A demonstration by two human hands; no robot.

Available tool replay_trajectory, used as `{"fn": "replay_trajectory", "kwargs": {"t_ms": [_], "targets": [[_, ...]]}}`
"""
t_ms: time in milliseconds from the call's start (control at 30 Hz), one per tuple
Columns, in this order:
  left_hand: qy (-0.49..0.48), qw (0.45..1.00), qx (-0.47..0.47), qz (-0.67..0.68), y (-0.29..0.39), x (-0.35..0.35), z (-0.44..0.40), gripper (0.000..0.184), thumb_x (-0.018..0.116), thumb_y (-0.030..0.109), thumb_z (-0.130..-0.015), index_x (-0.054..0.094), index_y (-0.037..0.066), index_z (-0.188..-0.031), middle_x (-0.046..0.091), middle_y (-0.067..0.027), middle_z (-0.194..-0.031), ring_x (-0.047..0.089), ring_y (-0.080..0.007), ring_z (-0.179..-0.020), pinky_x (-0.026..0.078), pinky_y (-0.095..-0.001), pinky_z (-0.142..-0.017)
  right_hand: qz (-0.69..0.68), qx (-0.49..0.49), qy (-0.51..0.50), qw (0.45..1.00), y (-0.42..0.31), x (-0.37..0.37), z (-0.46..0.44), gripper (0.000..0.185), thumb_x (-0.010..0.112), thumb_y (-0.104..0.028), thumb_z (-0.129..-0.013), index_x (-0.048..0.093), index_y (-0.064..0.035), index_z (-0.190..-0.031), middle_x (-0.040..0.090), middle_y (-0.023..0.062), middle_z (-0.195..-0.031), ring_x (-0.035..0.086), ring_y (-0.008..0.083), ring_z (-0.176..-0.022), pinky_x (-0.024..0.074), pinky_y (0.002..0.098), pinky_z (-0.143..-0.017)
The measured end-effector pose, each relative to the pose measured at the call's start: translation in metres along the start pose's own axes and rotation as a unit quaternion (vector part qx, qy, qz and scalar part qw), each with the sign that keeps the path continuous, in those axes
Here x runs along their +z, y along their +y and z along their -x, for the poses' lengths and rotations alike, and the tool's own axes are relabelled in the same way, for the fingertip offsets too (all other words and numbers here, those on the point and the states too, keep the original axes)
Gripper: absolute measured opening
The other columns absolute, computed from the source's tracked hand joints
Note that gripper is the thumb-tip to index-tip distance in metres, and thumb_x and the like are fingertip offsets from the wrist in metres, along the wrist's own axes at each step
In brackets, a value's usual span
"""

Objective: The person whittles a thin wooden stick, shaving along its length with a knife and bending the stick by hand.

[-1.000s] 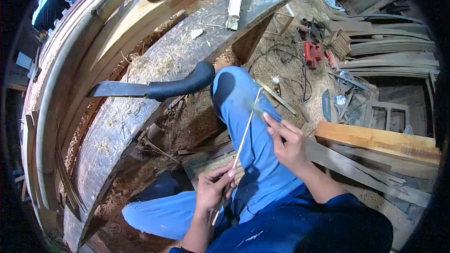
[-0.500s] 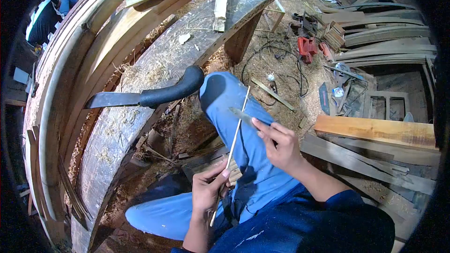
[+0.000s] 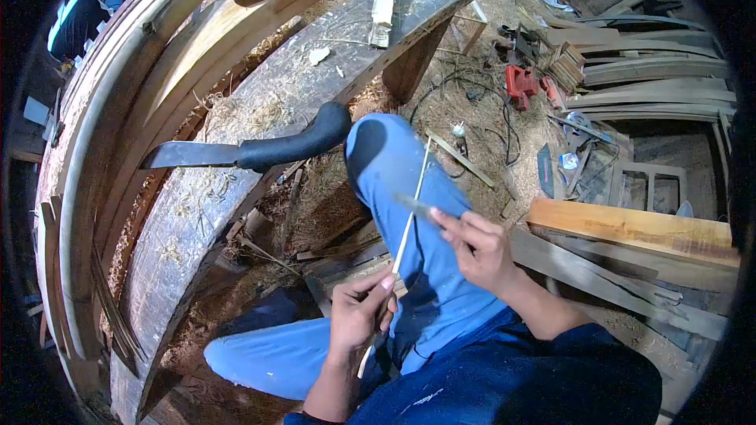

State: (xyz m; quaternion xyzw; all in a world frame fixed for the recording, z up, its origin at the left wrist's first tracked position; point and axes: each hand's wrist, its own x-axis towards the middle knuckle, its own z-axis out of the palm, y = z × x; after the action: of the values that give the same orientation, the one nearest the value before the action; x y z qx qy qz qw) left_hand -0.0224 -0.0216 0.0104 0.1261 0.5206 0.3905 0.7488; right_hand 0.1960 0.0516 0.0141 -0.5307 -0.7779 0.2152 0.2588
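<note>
A thin pale strip (image 3: 405, 238) slants across the blue trousers, its upper end near the raised knee (image 3: 386, 142). My left hand (image 3: 361, 315) pinches it low down, and its lower end sticks out below the fist. My right hand (image 3: 476, 245) grips a small knife (image 3: 414, 205), its blurred blade lying across the strip. A large blade with a black curved handle (image 3: 295, 143) rests on the shavings-strewn plank (image 3: 177, 224), its handle end beside the knee.
Long curved timbers (image 3: 87, 181) run along the left. A red tool (image 3: 520, 85) and cables lie on the floor at upper right. An orange-brown beam (image 3: 630, 227) sits at right. Stacked boards (image 3: 661, 71) fill the back right. Another person (image 3: 79, 20) is at the far upper left.
The knife has moved down along the strip since the earliest frame, with my right hand. My left hand keeps its hold. The whole view has shifted slightly.
</note>
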Motion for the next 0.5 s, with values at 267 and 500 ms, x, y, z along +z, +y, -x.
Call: {"fn": "replay_trajectory", "kwargs": {"t_ms": [267,500], "targets": [[0.033,0.999,0.028,-0.028,0.01,0.006,-0.006,0.031,0.06,0.015,-0.097,0.065,-0.001,-0.123,0.055,-0.0024,-0.057,0.04,-0.0073,-0.038,0.028,-0.022,-0.036,-0.033,-0.003,-0.049,0.998,-0.014,0.001,-0.002,0.045,0.068,-0.008,-0.085,0.067,-0.0237,-0.127,0.055,0.0071,-0.07,0.057,0.0253,-0.056,0.0477,0.0372,-0.051],[-0.006,1.0,0.02,-0.019,-0.001,-0.004,0.002,0.03,0.058,0.015,-0.099,0.066,-0.004,-0.12,0.052,-0.001,-0.055,0.039,-0.0065,-0.038,0.027,-0.022,-0.036,-0.014,-0.003,0.002,1.0,-0.001,0.003,-0.01,0.047,0.062,0.007,-0.083,0.067,-0.0111,-0.126,0.056,0.0117,-0.073,0.057,0.0249,-0.056,0.0456,0.0343,-0.052]]}}
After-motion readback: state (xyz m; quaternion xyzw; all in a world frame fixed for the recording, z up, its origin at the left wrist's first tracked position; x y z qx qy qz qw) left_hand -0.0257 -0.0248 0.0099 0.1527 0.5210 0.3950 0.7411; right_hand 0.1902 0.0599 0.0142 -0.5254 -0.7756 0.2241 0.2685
